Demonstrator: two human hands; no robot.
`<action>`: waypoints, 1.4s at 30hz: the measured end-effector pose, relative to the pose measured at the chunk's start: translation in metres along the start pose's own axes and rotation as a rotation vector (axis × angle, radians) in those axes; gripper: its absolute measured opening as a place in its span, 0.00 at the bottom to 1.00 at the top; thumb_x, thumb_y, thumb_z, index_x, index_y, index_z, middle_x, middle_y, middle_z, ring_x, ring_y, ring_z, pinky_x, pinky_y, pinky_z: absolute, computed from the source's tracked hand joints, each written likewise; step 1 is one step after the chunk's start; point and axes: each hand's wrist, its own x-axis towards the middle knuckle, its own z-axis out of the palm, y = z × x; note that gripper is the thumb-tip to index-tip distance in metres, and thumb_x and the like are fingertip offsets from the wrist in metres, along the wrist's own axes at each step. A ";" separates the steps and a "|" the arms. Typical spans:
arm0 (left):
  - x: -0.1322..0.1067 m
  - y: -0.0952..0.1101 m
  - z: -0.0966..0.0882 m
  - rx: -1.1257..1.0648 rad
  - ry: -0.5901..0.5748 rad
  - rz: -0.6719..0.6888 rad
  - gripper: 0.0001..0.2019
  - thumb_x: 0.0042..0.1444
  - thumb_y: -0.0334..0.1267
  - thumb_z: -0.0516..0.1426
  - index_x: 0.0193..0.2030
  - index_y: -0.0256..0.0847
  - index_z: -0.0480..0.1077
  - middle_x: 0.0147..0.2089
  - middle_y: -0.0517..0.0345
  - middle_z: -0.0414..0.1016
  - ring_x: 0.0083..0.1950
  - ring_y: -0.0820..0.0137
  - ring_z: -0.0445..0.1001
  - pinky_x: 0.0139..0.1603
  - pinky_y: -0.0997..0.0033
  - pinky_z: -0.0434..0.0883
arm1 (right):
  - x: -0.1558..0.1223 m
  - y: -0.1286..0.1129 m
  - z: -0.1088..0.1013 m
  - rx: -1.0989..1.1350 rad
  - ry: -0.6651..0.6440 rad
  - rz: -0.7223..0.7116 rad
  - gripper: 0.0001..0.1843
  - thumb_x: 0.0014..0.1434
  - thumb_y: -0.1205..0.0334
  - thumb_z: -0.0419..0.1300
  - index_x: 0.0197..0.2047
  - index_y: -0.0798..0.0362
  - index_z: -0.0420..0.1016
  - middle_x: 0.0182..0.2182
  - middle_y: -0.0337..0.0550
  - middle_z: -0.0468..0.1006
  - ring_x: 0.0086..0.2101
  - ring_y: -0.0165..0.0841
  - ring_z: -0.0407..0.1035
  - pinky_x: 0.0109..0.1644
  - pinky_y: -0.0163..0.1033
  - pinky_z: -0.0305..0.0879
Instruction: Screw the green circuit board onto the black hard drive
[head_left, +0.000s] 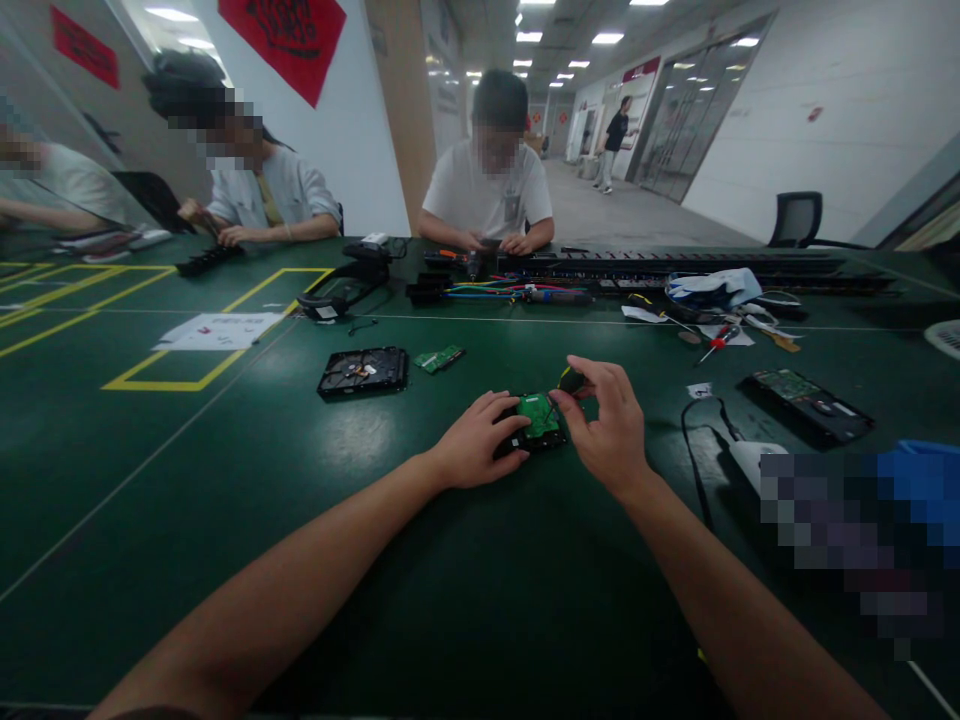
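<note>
A hard drive lies on the green table in front of me, its green circuit board facing up. My left hand is closed around the drive's left end, thumb at the near side and fingers over the far side. In my right hand is a screwdriver with a black and yellow handle, held tilted. Its thin shaft points down at the board's right part; the fingers partly hide the tip. Beyond my left hand lie another hard drive and a loose green circuit board.
To the right sits a further hard drive near a black strap. Tools and a red-handled screwdriver lie behind it. Coloured cables and long black rails line the far edge, where people sit. A paper sheet lies left.
</note>
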 end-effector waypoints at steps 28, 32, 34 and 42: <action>0.000 -0.001 0.001 -0.005 0.002 -0.003 0.26 0.67 0.48 0.62 0.68 0.42 0.70 0.74 0.40 0.64 0.78 0.44 0.60 0.77 0.33 0.60 | 0.001 -0.002 -0.001 0.061 -0.074 -0.001 0.30 0.74 0.66 0.54 0.75 0.37 0.62 0.62 0.48 0.76 0.56 0.44 0.75 0.61 0.58 0.77; 0.000 -0.001 0.001 -0.014 0.009 0.001 0.25 0.67 0.48 0.62 0.68 0.44 0.69 0.74 0.41 0.64 0.77 0.44 0.61 0.76 0.31 0.60 | 0.001 -0.005 -0.001 0.064 -0.100 -0.013 0.30 0.72 0.65 0.56 0.74 0.37 0.64 0.61 0.48 0.75 0.57 0.45 0.74 0.61 0.58 0.77; 0.000 -0.001 0.001 -0.014 0.008 0.000 0.25 0.67 0.48 0.63 0.68 0.44 0.69 0.74 0.41 0.64 0.77 0.44 0.61 0.76 0.31 0.60 | 0.002 -0.007 -0.002 0.044 -0.073 -0.007 0.29 0.70 0.63 0.61 0.71 0.37 0.68 0.56 0.48 0.75 0.53 0.44 0.75 0.55 0.56 0.80; 0.000 0.000 0.000 -0.017 0.005 -0.002 0.25 0.67 0.47 0.62 0.68 0.43 0.69 0.74 0.40 0.64 0.78 0.44 0.60 0.76 0.31 0.60 | 0.002 -0.003 -0.001 0.038 -0.072 0.004 0.26 0.72 0.65 0.59 0.70 0.38 0.68 0.57 0.48 0.77 0.52 0.43 0.76 0.53 0.54 0.81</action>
